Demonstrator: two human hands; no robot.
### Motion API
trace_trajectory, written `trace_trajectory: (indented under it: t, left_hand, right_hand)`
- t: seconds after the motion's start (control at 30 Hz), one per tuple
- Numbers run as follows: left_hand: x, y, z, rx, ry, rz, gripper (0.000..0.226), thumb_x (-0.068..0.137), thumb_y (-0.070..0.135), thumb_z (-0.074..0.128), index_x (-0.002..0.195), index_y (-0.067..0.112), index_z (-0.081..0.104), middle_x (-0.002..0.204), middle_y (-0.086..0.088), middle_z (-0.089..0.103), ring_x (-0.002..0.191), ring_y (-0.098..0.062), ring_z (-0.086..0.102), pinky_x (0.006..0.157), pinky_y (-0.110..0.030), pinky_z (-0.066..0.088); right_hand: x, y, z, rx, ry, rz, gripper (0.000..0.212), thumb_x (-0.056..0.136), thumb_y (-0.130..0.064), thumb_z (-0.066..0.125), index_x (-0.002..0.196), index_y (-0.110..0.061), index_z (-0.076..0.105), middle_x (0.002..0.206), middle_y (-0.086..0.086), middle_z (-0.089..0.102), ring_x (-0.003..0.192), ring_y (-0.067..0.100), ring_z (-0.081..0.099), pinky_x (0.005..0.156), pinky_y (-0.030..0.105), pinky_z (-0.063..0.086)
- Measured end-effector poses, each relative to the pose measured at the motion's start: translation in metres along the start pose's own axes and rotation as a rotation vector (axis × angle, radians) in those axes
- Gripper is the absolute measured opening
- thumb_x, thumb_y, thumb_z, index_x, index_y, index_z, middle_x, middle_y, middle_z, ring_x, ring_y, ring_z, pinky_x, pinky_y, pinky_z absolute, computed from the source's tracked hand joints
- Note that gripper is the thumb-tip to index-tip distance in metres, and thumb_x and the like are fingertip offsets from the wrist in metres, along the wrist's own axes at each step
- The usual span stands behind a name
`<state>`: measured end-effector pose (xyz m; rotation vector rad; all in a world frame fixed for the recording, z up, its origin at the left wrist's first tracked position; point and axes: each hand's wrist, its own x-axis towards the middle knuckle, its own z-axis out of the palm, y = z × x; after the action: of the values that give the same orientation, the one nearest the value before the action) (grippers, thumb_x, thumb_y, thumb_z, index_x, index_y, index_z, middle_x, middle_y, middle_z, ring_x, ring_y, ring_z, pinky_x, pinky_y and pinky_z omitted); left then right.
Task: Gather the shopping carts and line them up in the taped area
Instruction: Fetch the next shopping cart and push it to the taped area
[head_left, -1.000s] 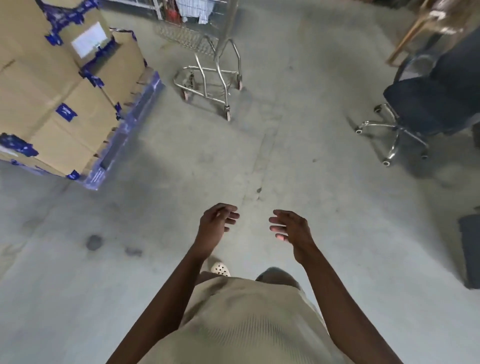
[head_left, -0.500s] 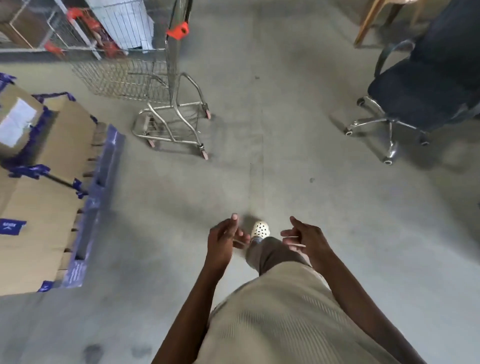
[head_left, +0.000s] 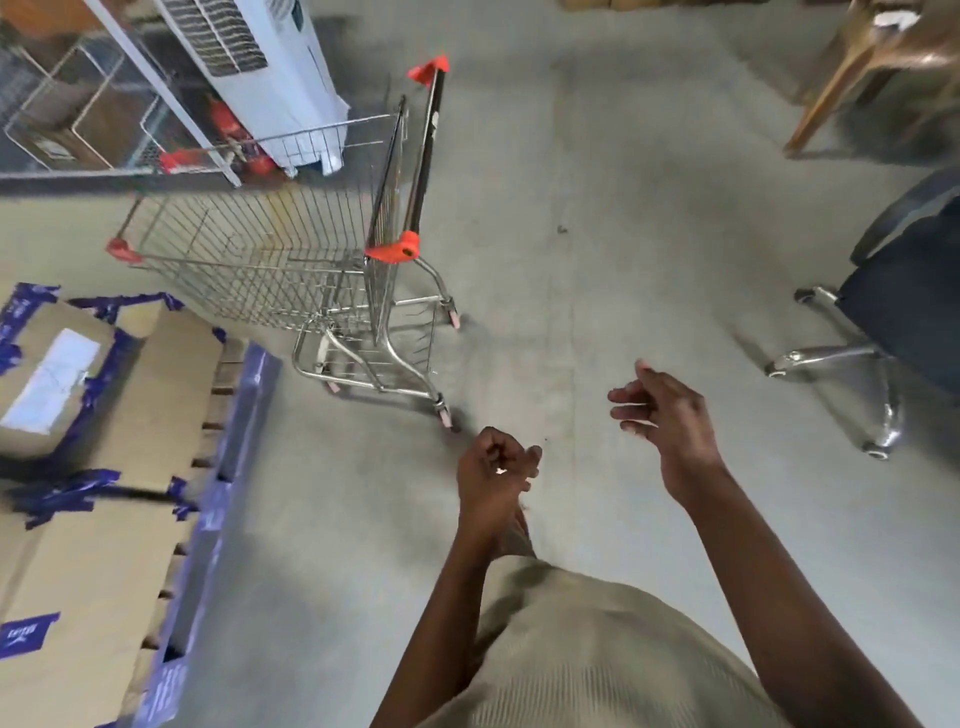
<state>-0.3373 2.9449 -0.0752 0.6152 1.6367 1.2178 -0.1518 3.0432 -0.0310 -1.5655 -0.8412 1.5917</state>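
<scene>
A wire shopping cart (head_left: 270, 249) with a dark handle bar and orange end caps stands on the concrete floor at upper left, its handle (head_left: 423, 156) facing me. My left hand (head_left: 493, 473) hangs below the cart's rear wheel, fingers curled loosely and holding nothing. My right hand (head_left: 670, 415) is raised to the right of it, fingers apart and empty. Both hands are well short of the handle. No taped area shows.
Stacked cardboard boxes (head_left: 78, 467) with blue tape fill the left side on a blue pallet. A white cooler unit (head_left: 265, 67) and more wire carts (head_left: 78, 104) stand behind the cart. A black office chair (head_left: 893, 322) is at right, wooden furniture legs (head_left: 841, 67) at upper right.
I have walked closer to the cart, which now looks larger and nearer. My right hand has lifted and opened; my left hand has curled more.
</scene>
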Motion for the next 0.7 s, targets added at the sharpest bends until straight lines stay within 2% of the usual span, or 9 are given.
trace_trajectory:
  t: [0.07,0.2,0.27,0.33,0.4,0.47,0.53,0.63,0.7]
  left_hand:
    - [0.055,0.021,0.008,0.007,-0.014,0.02,0.023,0.077,0.013,0.08,0.079,0.008,0.058,0.067,-0.002,0.065,0.062,-0.018,0.063,0.062,-0.037,0.05]
    - [0.167,0.085,0.01,0.148,-0.058,0.169,0.017,0.079,0.028,0.079,0.082,0.029,0.063,0.077,0.001,0.069,0.075,-0.032,0.068,0.065,-0.04,0.053]
    - [0.221,0.124,0.006,0.201,-0.039,0.275,0.018,0.082,0.023,0.079,0.084,0.03,0.063,0.08,0.003,0.07,0.076,-0.024,0.069,0.064,-0.035,0.054]
    - [0.267,0.166,0.001,0.257,-0.029,0.341,0.016,0.086,0.015,0.078,0.089,0.022,0.064,0.081,0.003,0.071,0.073,-0.014,0.067,0.062,-0.023,0.051]
    - [0.302,0.201,-0.003,0.338,0.003,0.39,0.013,0.087,0.016,0.077,0.091,0.018,0.064,0.082,0.007,0.07,0.074,-0.007,0.066,0.062,-0.018,0.049]
    - [0.339,0.219,-0.009,0.441,0.076,0.456,0.014,0.086,0.025,0.075,0.093,0.023,0.064,0.088,0.012,0.068,0.085,-0.006,0.065,0.071,-0.024,0.051]
    - [0.37,0.223,-0.011,0.564,0.164,0.503,0.022,0.083,0.036,0.07,0.099,0.022,0.063,0.098,0.01,0.064,0.096,-0.014,0.06,0.083,-0.035,0.049]
    - [0.409,0.213,-0.015,0.754,0.286,0.333,0.044,0.075,0.046,0.068,0.11,0.02,0.057,0.107,-0.003,0.055,0.099,-0.028,0.055,0.082,-0.043,0.049]
    - [0.418,0.211,-0.017,0.716,0.254,0.114,0.047,0.075,0.043,0.075,0.11,0.029,0.047,0.105,0.001,0.058,0.092,-0.024,0.061,0.077,-0.043,0.053]
  right_hand:
    - [0.032,-0.002,0.026,-0.016,-0.02,0.043,0.034,0.099,-0.04,0.063,0.088,-0.008,0.066,0.096,0.014,0.077,0.075,0.02,0.07,0.072,0.035,0.049]
    - [0.117,-0.049,0.086,-0.087,-0.054,0.09,0.032,0.099,-0.041,0.063,0.092,-0.01,0.067,0.096,0.011,0.078,0.079,0.021,0.069,0.075,0.036,0.049]
    - [0.165,-0.091,0.118,-0.068,-0.062,0.038,0.03,0.099,-0.04,0.063,0.093,-0.011,0.067,0.097,0.011,0.078,0.075,0.017,0.068,0.075,0.035,0.048]
    - [0.205,-0.132,0.151,-0.067,-0.061,-0.025,0.028,0.099,-0.039,0.064,0.092,-0.012,0.067,0.095,0.01,0.078,0.073,0.016,0.068,0.074,0.034,0.048]
    - [0.232,-0.161,0.179,-0.083,-0.074,-0.085,0.031,0.099,-0.04,0.064,0.094,-0.009,0.068,0.093,0.009,0.078,0.073,0.016,0.069,0.073,0.033,0.049]
    - [0.258,-0.182,0.203,-0.125,-0.095,-0.121,0.036,0.099,-0.04,0.065,0.095,-0.004,0.068,0.09,0.007,0.078,0.073,0.015,0.069,0.073,0.032,0.049]
    - [0.284,-0.196,0.225,-0.188,-0.148,-0.138,0.037,0.098,-0.04,0.066,0.094,-0.004,0.068,0.087,0.005,0.077,0.071,0.014,0.069,0.073,0.033,0.049]
    - [0.333,-0.201,0.264,-0.327,-0.251,-0.171,0.031,0.098,-0.039,0.067,0.088,-0.01,0.068,0.083,0.0,0.077,0.074,0.012,0.069,0.075,0.036,0.052]
    - [0.362,-0.2,0.29,-0.556,-0.287,-0.37,0.024,0.098,-0.04,0.067,0.085,-0.02,0.068,0.086,-0.008,0.074,0.086,0.012,0.066,0.083,0.042,0.052]
